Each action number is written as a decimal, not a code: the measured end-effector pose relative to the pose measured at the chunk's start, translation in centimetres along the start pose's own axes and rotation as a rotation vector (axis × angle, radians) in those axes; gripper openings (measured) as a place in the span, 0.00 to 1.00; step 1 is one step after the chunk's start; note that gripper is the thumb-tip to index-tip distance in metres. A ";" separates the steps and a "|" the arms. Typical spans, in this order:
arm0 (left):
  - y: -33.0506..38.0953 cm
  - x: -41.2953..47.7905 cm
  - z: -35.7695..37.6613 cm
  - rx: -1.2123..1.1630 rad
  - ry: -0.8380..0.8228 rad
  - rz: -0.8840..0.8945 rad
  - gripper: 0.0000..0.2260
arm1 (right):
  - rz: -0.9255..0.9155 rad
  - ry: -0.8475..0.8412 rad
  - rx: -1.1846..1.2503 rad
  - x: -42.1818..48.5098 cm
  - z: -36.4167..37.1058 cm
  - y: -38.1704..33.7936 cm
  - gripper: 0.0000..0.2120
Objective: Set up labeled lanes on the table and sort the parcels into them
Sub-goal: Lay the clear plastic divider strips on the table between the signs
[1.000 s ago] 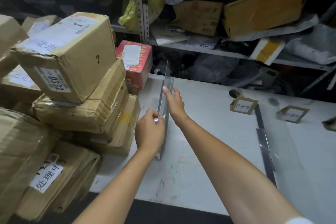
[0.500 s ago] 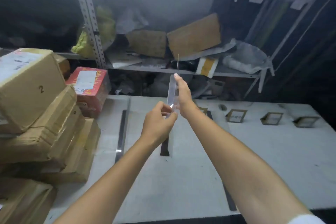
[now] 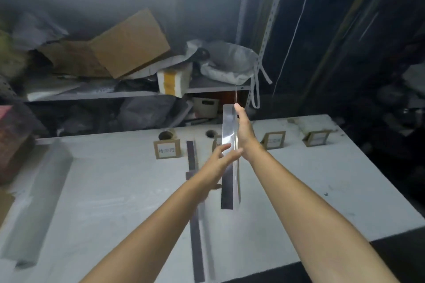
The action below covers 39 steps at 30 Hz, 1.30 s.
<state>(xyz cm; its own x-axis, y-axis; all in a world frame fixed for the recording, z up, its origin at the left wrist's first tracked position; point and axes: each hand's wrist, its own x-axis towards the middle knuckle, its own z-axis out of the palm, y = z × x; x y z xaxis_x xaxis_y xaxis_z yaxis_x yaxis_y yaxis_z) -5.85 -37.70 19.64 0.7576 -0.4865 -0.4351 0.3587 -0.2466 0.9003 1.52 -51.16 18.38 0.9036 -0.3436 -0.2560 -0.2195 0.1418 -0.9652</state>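
Note:
I hold a clear plastic divider panel upright above the white table. My right hand lies flat along its right face, fingertips near its top. From the left, my left hand touches its lower part with straight, spread fingers. Cardboard lane labels stand along the table's back: one with writing left of the panel, and two to its right. Another clear divider stands on the table below my left hand, and a further one stands at the left.
A red parcel shows at the left edge. Behind the table, a metal shelf holds cardboard boxes and grey mail bags. The table ends on the right and at the front, with dark floor beyond.
The view has swung right, so the parcel stack has left the frame. Both hands have carried the panel rightwards over the table's middle, and my left fingers have straightened from a pinch.

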 end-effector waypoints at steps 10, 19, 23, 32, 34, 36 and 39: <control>-1.6 11.1 13.7 -0.117 0.116 -0.089 0.28 | 0.148 -0.021 -0.002 8.9 -13.5 5.7 0.29; -6.0 18.8 15.4 -0.117 0.182 -0.132 0.19 | 0.291 -0.063 0.045 15.2 -15.3 11.5 0.29; -7.6 21.1 15.1 -0.093 0.210 -0.139 0.17 | 0.306 -0.008 -0.002 16.9 -15.4 13.3 0.24; -9.9 22.1 15.8 -0.092 0.248 -0.173 0.21 | 0.195 -0.035 -0.132 18.9 -15.1 15.1 0.19; -10.4 21.4 16.0 -0.101 0.217 -0.179 0.22 | 0.193 -0.029 -0.121 19.2 -15.0 15.2 0.15; -10.7 21.1 15.9 -0.113 0.203 -0.196 0.22 | 0.184 -0.035 -0.103 19.5 -15.0 15.2 0.15; -10.4 21.3 15.6 -0.122 0.208 -0.208 0.19 | 0.183 -0.046 -0.093 19.7 -14.8 15.3 0.20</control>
<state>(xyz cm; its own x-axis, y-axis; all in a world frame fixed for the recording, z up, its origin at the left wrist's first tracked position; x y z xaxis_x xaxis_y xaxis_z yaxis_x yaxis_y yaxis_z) -1.91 -58.61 0.83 0.7520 -0.2517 -0.6092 0.5704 -0.2145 0.7928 10.50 -69.44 -2.21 0.8610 -0.2770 -0.4266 -0.4122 0.1113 -0.9043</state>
